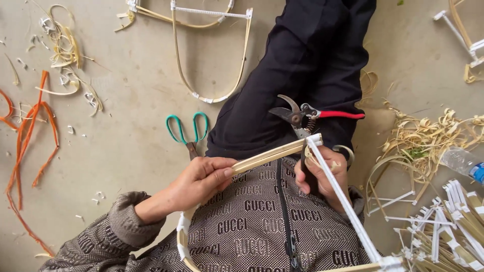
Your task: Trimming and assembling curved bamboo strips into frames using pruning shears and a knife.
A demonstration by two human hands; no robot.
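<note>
Both hands grip a bamboo frame [267, 157] over the lap: left hand [199, 182] steadies its strip, right hand [322, 174] also clutches red-handled pruning shears [307, 118] at the taped corner; green scissors [187, 130] lie beyond the left.

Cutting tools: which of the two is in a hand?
The red-handled pruning shears, gripped by the right hand; the green-handled scissors lie untouched on the floor.

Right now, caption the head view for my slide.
Left hand steadies a bent bamboo frame while right hand holds red-handled pruning shears.
</note>
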